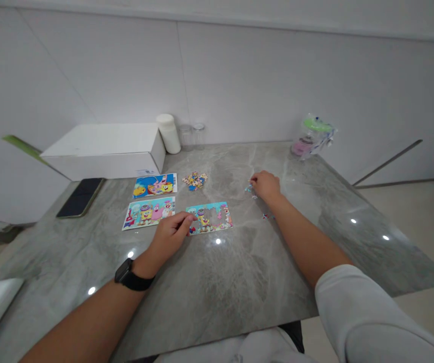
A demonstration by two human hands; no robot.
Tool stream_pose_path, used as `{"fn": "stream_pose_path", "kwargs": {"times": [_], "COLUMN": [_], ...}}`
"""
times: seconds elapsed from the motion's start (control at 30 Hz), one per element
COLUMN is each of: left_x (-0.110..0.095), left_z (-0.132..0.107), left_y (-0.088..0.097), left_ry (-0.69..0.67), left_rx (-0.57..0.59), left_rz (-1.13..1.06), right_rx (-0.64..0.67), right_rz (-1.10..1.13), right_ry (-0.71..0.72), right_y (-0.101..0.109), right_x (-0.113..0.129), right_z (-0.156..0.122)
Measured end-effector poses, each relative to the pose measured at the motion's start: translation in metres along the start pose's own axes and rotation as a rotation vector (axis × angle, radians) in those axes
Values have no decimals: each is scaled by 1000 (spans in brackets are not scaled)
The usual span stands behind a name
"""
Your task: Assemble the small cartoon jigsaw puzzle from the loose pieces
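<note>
A small cartoon jigsaw puzzle (211, 217) lies on the grey marble table (239, 282), with a gap in its middle. My left hand (171, 233), with a black watch on its wrist, rests at the puzzle's left edge, fingers curled and thumb and forefinger touching that edge. My right hand (265, 185) reaches out to the right of the puzzle, fingers bent down over a few loose pieces (249, 189); whether it holds one is hidden. One more loose piece (266, 216) lies beside my right forearm.
Two finished cartoon puzzle cards (155, 184) (149, 212) lie left of the puzzle, with a pile of loose pieces (195, 180) behind it. A white box (107, 150), white bottle (169, 133), glass jars (192, 134), black phone (80, 197) and a plastic bag (313, 137) stand around.
</note>
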State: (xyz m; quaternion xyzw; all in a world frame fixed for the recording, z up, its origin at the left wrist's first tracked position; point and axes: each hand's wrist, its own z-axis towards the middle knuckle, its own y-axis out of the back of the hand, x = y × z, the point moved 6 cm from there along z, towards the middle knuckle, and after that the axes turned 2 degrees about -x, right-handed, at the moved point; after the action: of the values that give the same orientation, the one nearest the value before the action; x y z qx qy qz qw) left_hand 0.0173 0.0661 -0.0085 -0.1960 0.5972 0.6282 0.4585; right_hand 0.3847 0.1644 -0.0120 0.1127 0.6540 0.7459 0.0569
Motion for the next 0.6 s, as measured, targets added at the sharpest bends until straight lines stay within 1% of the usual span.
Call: {"fn": "stream_pose_path", "kwargs": {"times": [0.1, 0.17, 0.27, 0.6], "left_x": [-5, -10, -14, -18], "left_z": [0, 0, 0, -1], "left_y": [-2, -1, -2, -2], "left_ry": [-24, -55, -77, -120], "left_rx": [28, 21, 40, 52], "left_rz": [-11, -2, 3, 20], "right_rx": [14, 27, 18, 23], "right_rz": [34, 47, 49, 74], "right_ry": [2, -6, 11, 56], "right_y": [-5, -9, -13, -16], "right_x": [-5, -9, -12, -16], "right_z": [6, 9, 13, 18]}}
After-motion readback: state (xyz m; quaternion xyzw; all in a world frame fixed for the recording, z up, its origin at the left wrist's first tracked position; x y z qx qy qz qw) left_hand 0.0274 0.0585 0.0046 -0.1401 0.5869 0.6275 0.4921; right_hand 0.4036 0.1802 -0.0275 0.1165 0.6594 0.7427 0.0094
